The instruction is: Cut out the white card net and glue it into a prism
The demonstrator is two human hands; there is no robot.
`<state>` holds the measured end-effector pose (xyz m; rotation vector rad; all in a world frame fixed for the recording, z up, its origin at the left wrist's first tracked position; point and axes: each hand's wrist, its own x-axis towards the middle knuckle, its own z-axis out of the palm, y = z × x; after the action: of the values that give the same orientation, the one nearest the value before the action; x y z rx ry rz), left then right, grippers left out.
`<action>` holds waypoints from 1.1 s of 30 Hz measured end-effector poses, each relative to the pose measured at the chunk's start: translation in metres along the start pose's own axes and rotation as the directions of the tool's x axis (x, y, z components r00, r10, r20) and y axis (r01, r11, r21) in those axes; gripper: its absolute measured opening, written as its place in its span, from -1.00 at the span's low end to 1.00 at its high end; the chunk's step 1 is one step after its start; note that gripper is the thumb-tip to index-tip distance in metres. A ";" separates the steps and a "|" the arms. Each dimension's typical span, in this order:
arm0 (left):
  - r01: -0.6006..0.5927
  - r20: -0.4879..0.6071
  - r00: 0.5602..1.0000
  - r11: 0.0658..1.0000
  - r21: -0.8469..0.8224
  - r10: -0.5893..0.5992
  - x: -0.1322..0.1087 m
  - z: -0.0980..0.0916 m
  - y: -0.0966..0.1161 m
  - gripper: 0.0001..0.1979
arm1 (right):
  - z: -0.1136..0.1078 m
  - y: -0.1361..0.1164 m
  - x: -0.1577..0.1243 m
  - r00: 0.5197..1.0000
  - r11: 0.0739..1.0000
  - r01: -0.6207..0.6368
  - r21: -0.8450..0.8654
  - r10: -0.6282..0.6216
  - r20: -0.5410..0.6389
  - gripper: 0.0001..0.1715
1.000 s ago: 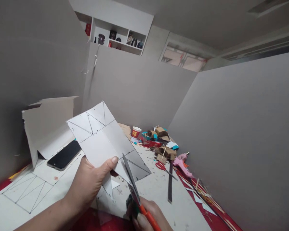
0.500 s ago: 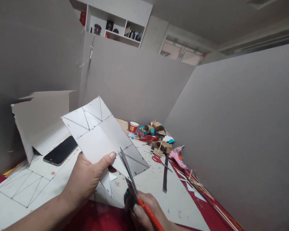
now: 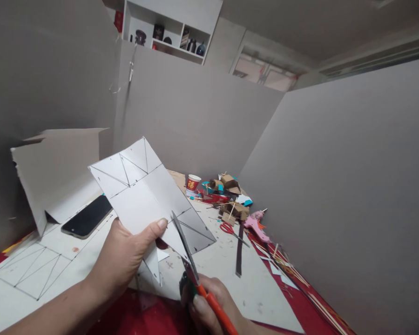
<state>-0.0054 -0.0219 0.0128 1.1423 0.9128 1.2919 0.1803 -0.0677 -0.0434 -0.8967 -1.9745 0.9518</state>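
My left hand (image 3: 129, 251) grips a white sheet of card (image 3: 139, 195), thumb on top, fingers hidden beneath. Black pen lines form triangles at both ends of the card, and part of its near edge is cut into a hanging flap. In my right hand (image 3: 212, 302) is a pair of scissors (image 3: 185, 242) with orange handles. One blade lies over the card beside the drawn triangles, close to my left thumb; the other blade is mostly hidden below. Something dark green shows by my right fingers, too unclear to name.
A phone (image 3: 87, 216) lies on a lined white board (image 3: 56, 251) at left, before folded card (image 3: 63, 172). Farther right are a paper cup (image 3: 193, 183), cardboard scraps (image 3: 232, 184), red-handled scissors (image 3: 226, 228), a pink glue gun (image 3: 256, 225) and thin sticks (image 3: 310, 298). Grey panels surround the table.
The view has shifted very slightly, so the surroundings sit a little higher. Both hands keep their hold; the scissor blades and card look almost the same.
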 end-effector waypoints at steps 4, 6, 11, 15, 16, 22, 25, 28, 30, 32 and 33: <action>0.020 -0.010 1.000 1.000 -0.017 -0.020 -0.004 0.002 -0.001 -0.77 | 0.000 0.002 0.001 1.000 0.999 0.022 -0.023 -0.023 -0.020 -0.57; 0.025 -0.010 1.000 0.999 -0.026 -0.025 -0.004 0.003 -0.002 -0.77 | 0.000 0.003 0.001 0.999 0.999 0.018 -0.027 -0.019 -0.033 -0.57; 0.025 -0.005 1.000 0.999 -0.031 -0.026 -0.003 0.002 -0.003 -0.77 | -0.001 0.007 -0.001 1.000 0.999 0.030 -0.028 -0.030 -0.005 -0.60; 0.029 -0.006 1.000 0.999 -0.026 -0.029 -0.003 0.003 -0.001 -0.76 | 0.000 0.008 -0.002 0.998 0.998 0.063 -0.017 -0.063 -0.021 -0.61; 0.033 -0.004 0.999 0.999 -0.027 -0.033 -0.003 0.003 -0.001 -0.76 | 0.000 0.008 -0.002 0.997 0.998 0.066 -0.013 -0.066 -0.025 -0.61; 0.047 0.045 0.998 0.995 -0.091 -0.043 0.000 0.000 -0.006 -0.78 | -0.001 0.003 0.001 0.999 0.999 0.040 -0.011 -0.040 -0.014 -0.60; 0.042 0.076 0.997 0.991 -0.125 -0.032 0.002 -0.003 -0.007 -0.80 | -0.001 0.009 0.002 0.996 0.996 0.087 -0.008 -0.087 -0.008 -0.56; -0.014 0.061 0.998 0.989 -0.149 0.023 0.007 -0.008 -0.002 -0.82 | -0.001 0.021 0.000 0.995 0.995 0.100 0.004 -0.100 0.010 -0.53; -0.077 0.014 0.997 0.979 -0.188 0.081 0.012 -0.012 0.003 -0.85 | -0.001 0.030 -0.003 0.994 0.994 0.112 0.006 -0.112 0.009 -0.49; -0.143 -0.055 0.989 0.960 -0.242 0.134 0.018 -0.016 0.010 -0.86 | -0.001 0.038 -0.008 0.993 0.994 0.105 0.036 -0.104 -0.049 -0.44; -0.175 -0.088 0.984 0.949 -0.262 0.157 0.020 -0.018 0.013 -0.86 | -0.002 0.042 -0.011 0.992 0.994 0.095 0.063 -0.089 -0.087 -0.41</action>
<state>-0.0242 -0.0007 0.0232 0.9820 0.6738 1.5477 0.1979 -0.0561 -0.0813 -0.7887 -1.8850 0.9083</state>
